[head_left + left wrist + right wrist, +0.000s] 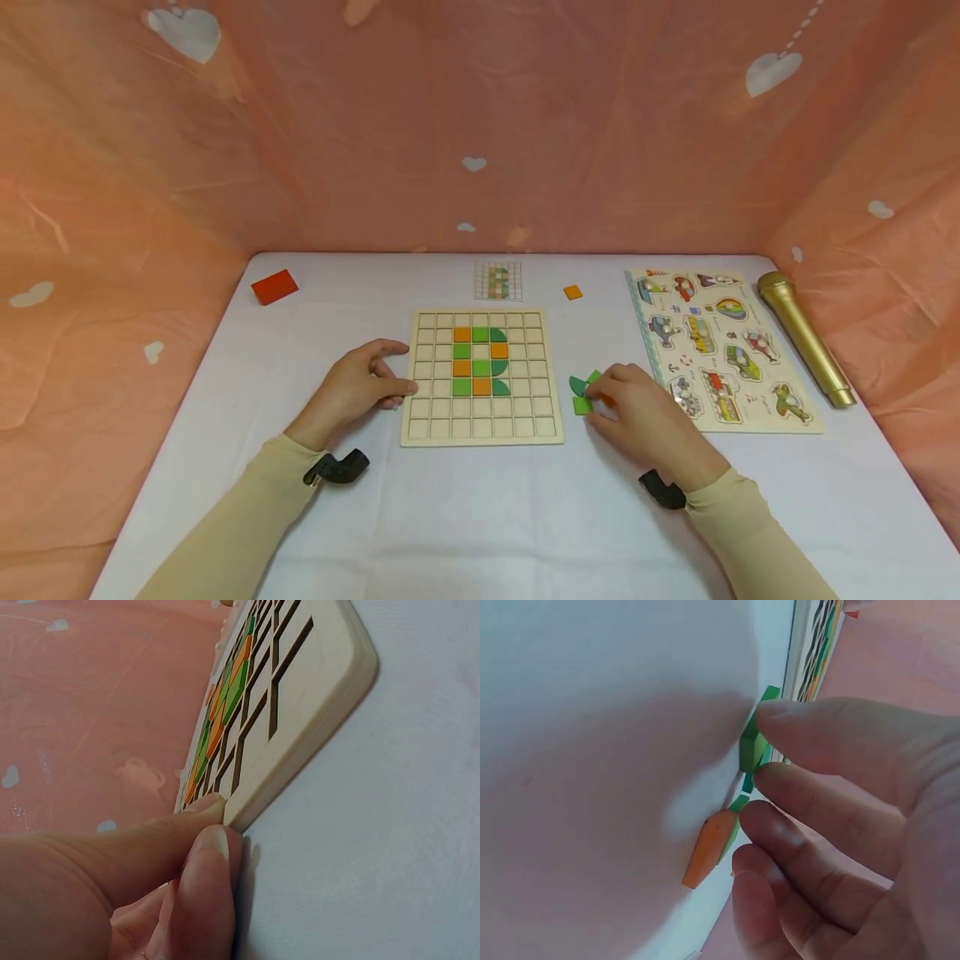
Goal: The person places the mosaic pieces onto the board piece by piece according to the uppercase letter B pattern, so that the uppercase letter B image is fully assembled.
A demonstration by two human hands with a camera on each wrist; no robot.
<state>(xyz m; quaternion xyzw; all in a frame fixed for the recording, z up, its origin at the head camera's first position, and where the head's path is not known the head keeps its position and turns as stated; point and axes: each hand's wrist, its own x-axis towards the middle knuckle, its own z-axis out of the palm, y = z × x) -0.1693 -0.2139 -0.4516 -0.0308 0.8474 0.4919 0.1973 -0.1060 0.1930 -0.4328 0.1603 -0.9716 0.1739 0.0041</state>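
Note:
A wooden grid board (441,422) lies mid-table, with orange and green square tiles and dark green quarter-round tiles in its cells. My left hand (362,385) grips the board's left edge, thumb along the top and fingertips at the side (231,844). Right of the board, my right hand (643,414) bends over a few loose tiles. Its thumb and index fingertips meet a light green square tile (754,739); I cannot tell whether they pinch it. A dark green quarter-round tile (577,386) lies beside it, and an orange tile (707,847) is under the other fingers.
Behind the board lie a small pattern card (498,281) and a single orange tile (573,292). A red block (274,287) is at the back left. On the right are a picture peg puzzle (720,358) and a gold microphone (806,337).

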